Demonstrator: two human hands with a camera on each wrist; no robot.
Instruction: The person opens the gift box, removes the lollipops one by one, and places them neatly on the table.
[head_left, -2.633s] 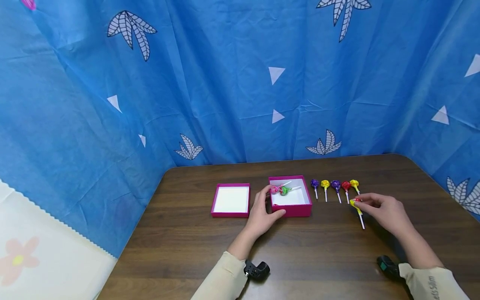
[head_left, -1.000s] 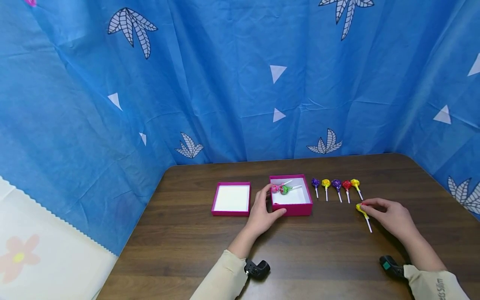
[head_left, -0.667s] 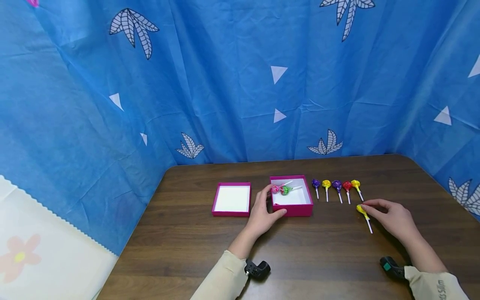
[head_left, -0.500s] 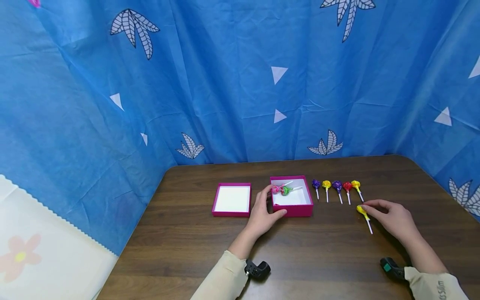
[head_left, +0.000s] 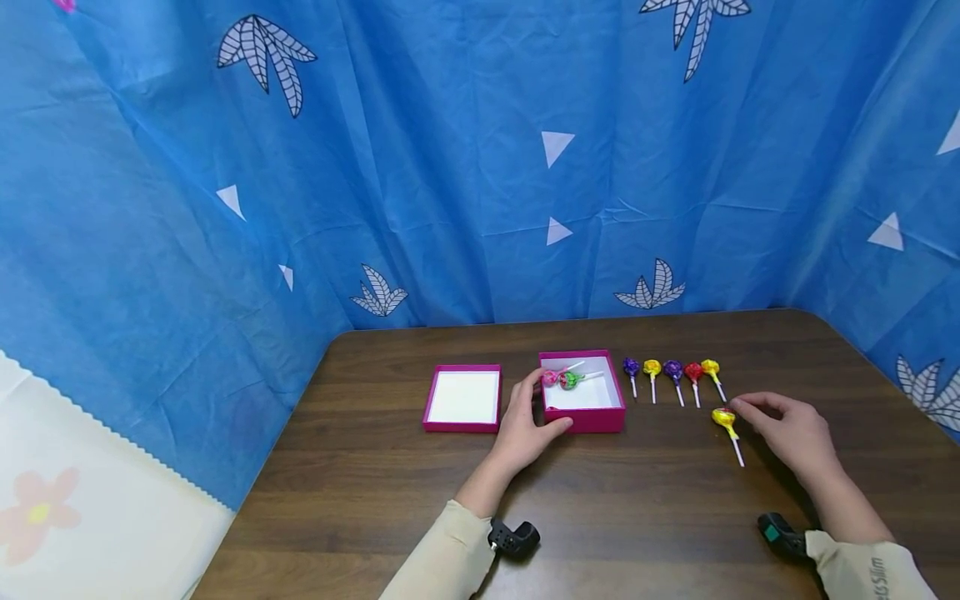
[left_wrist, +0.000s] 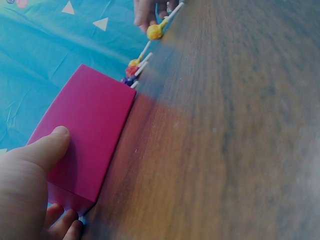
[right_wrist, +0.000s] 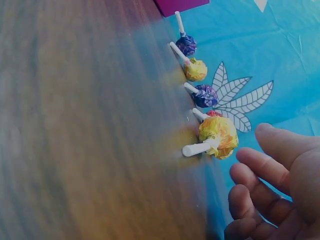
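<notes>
My left hand (head_left: 521, 429) grips the near left corner of a magenta box (head_left: 583, 420), thumb against the front wall. In the left wrist view the thumb lies flat on the box (left_wrist: 95, 130), with other fingers round its side. Inside are a pink lollipop (head_left: 551, 377) and a green lollipop (head_left: 571, 381); a bit of red shows behind the front wall. My right hand (head_left: 791, 429) is just right of a yellow lollipop (head_left: 724, 418) lying on the table. In the right wrist view its loosely bent fingers (right_wrist: 265, 167) are apart from the lollipop (right_wrist: 218, 136).
A row behind holds a purple lollipop (head_left: 631, 367), a yellow one, another purple one, a red lollipop (head_left: 692, 371) and a yellow lollipop (head_left: 710, 367). The white-lined lid (head_left: 464, 398) lies left of the box. A blue curtain (head_left: 465, 167) hangs behind the wooden table (head_left: 622, 508).
My right hand carried the yellow lollipop slightly right and nearer, set it on the table, then let go and drew its fingers back. My left hand and the box have stayed put.
</notes>
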